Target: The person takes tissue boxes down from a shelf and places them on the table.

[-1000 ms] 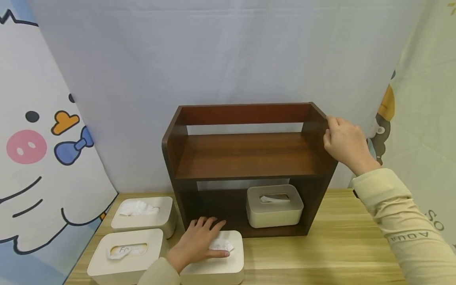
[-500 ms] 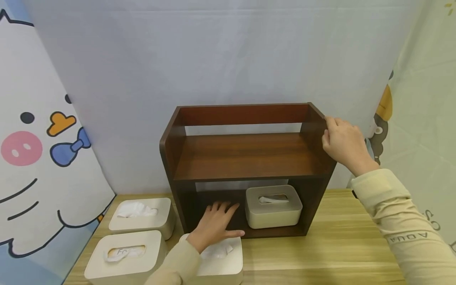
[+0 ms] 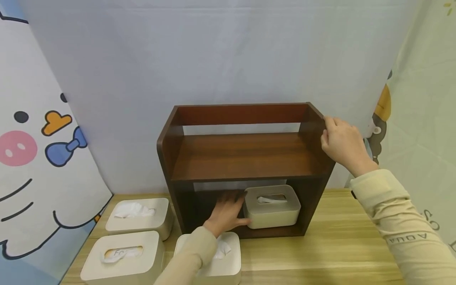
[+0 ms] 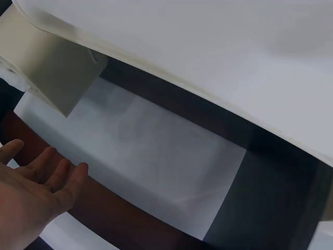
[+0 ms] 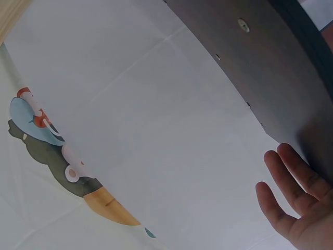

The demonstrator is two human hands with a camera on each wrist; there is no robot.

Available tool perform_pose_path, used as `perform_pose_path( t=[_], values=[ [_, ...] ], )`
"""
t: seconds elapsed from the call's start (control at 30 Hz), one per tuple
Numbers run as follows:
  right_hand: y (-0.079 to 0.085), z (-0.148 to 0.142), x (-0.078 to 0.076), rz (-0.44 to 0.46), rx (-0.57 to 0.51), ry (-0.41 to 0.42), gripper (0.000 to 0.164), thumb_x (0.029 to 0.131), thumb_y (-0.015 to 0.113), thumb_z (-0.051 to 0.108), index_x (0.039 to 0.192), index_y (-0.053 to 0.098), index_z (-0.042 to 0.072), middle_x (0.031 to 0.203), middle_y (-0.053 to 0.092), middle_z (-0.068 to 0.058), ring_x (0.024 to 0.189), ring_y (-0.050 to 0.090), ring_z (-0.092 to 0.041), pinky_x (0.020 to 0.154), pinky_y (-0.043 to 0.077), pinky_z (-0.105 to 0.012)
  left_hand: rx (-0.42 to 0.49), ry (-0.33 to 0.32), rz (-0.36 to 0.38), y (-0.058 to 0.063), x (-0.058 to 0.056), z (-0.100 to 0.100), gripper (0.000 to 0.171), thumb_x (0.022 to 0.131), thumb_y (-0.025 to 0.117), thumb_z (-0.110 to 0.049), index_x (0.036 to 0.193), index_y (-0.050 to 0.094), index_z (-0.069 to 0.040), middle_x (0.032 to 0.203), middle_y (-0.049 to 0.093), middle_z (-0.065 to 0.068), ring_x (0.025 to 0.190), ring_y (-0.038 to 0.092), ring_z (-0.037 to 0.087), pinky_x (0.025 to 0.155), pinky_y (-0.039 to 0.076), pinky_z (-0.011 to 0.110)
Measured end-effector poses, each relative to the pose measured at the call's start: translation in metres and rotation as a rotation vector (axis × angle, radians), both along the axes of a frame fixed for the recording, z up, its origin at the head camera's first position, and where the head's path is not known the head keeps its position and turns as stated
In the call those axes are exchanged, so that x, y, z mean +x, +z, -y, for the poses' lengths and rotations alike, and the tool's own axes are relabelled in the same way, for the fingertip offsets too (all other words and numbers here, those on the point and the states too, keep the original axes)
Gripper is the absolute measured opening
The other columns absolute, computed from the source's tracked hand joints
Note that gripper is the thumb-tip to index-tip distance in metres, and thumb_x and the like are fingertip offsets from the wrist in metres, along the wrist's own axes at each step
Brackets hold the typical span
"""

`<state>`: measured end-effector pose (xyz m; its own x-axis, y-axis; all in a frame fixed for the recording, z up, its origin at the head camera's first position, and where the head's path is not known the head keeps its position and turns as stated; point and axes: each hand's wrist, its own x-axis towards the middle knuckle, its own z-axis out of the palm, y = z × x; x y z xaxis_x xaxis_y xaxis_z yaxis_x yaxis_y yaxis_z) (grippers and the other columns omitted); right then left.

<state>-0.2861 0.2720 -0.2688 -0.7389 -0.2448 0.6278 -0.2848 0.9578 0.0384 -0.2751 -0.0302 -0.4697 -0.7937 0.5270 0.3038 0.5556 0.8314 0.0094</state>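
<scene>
My left hand [image 3: 226, 213] reaches into the lower compartment of a dark brown wooden shelf [image 3: 242, 158], its fingers spread. Its thumb is at the left front corner of a cream tissue box [image 3: 274, 219] standing at the right of that compartment; whether they touch I cannot tell. In the left wrist view the same tissue box [image 4: 57, 67] appears beyond my loosely extended fingers [image 4: 73, 187]. My forearm passes over another tissue box [image 3: 231, 259] in front of the shelf. My right hand [image 3: 345, 144] holds the top of the shelf's right side panel, fingers along its outer side.
Two more cream tissue boxes, a rear one [image 3: 156, 221] and a nearer one [image 3: 142, 263], stand left of the shelf on the wooden table [image 3: 349, 245]. A pale curtain [image 3: 228, 51] hangs behind, and printed cartoon cloths are at both sides.
My left hand has left the top of the front tissue box and moved forward and right into the lower compartment. My right hand has stayed on the side panel.
</scene>
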Motion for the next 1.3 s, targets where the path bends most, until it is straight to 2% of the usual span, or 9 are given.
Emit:
perform_pose_path(
  t=[0.17,0.37,0.67,0.93,1.07,1.3],
  values=[
    [0.0,0.001,0.001,-0.009,0.014,-0.002,0.038,0.088,0.044,0.007,0.12,0.048,-0.012,0.103,0.058,-0.032,0.084,0.057,-0.047,0.065,0.045,-0.057,0.013,-0.009,0.008,-0.004,-0.008,-0.008,0.089,0.072,0.06,-0.065,0.139,0.036,-0.011,0.136,0.044,0.013,0.124,0.042,0.032,0.102,0.035,0.046],
    [0.001,0.001,0.001,0.01,0.003,-0.009,0.039,0.088,0.043,0.008,0.121,0.048,-0.012,0.106,0.057,-0.032,0.09,0.056,-0.047,0.069,0.045,-0.057,0.001,0.002,0.0,-0.004,-0.016,-0.017,0.091,0.072,0.06,-0.066,0.139,0.036,-0.01,0.135,0.045,0.014,0.124,0.043,0.031,0.101,0.036,0.045],
    [0.001,0.001,0.0,0.016,0.0,-0.01,0.039,0.088,0.043,0.008,0.122,0.047,-0.012,0.108,0.056,-0.032,0.09,0.055,-0.048,0.068,0.044,-0.058,-0.021,0.059,0.133,-0.009,-0.027,-0.034,0.095,0.071,0.057,-0.069,0.143,0.028,-0.014,0.143,0.033,0.016,0.129,0.036,0.034,0.101,0.035,0.049],
    [0.001,0.001,0.001,0.021,-0.006,-0.012,0.038,0.088,0.043,0.008,0.121,0.048,-0.012,0.107,0.056,-0.032,0.091,0.055,-0.048,0.07,0.044,-0.058,0.029,0.08,0.256,-0.014,-0.03,-0.039,0.097,0.07,0.062,-0.066,0.143,0.028,-0.012,0.145,0.031,0.018,0.131,0.032,0.036,0.104,0.031,0.05],
    [0.001,0.002,0.001,0.015,-0.007,-0.01,0.038,0.088,0.043,0.008,0.121,0.048,-0.011,0.107,0.057,-0.031,0.092,0.055,-0.047,0.07,0.044,-0.058,0.029,0.102,0.286,-0.017,-0.032,-0.04,0.097,0.07,0.063,-0.065,0.143,0.027,-0.012,0.144,0.032,0.016,0.131,0.032,0.035,0.105,0.03,0.049],
    [0.001,0.001,0.001,0.033,-0.012,-0.015,0.039,0.089,0.042,0.008,0.122,0.047,-0.011,0.109,0.056,-0.032,0.094,0.054,-0.047,0.072,0.044,-0.058,0.016,0.103,0.286,-0.017,-0.033,-0.041,0.095,0.07,0.064,-0.063,0.142,0.029,-0.012,0.143,0.033,0.016,0.131,0.032,0.034,0.105,0.029,0.049]
  ],
)
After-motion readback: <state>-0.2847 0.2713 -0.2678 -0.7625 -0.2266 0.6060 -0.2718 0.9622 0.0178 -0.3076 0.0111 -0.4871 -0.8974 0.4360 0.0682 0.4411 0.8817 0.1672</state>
